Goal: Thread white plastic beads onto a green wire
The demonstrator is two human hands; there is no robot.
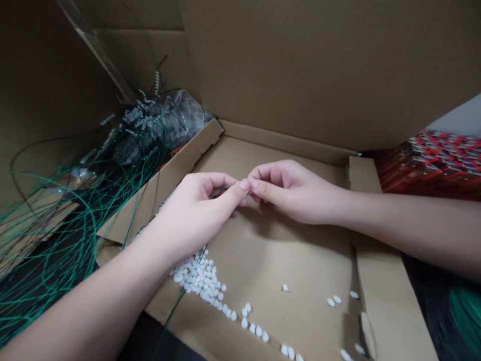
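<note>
My left hand [203, 203] is closed in a pinch, with a thin green wire [221, 190] running through its fingers. A dark green length of wire also shows below my left wrist, crossing the white pieces. My right hand [289, 193] is pinched too, its thumb and fingertips meeting those of my left hand. Whatever lies between the right fingertips is hidden or too small to make out. Both hands hover over a shallow cardboard tray [300, 265]. Many small white bead-like pieces [203, 276] are heaped at its near left, and several more are scattered toward the near right.
Loose green wires [86, 215] spread over the left side, some carrying rows of small pale pieces [141, 115]. A clear plastic bag [184, 113] lies behind them. Tall cardboard walls [300, 65] stand behind and left. Red items with pale ends [443, 160] are stacked at right.
</note>
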